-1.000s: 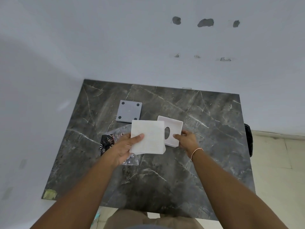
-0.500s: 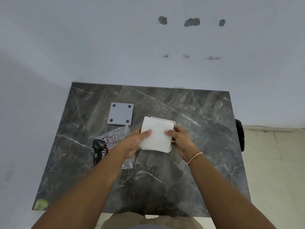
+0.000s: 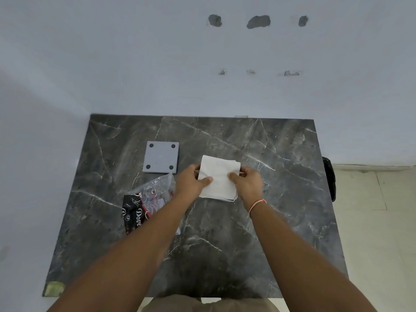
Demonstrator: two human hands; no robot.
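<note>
Head view: the left hand (image 3: 190,182) and right hand (image 3: 248,184) pinch a white stack of napkins (image 3: 219,176) by its side edges, thumbs on top, over the middle of the dark marble worktop (image 3: 225,244). A grey square plate (image 3: 161,156) and a plastic wrapper (image 3: 148,203) lie to its left.

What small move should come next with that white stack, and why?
Probably ease the white stack straight down: the left hand and right hand pinch its sides, and a white edge peeks out beneath its near corner.
</note>
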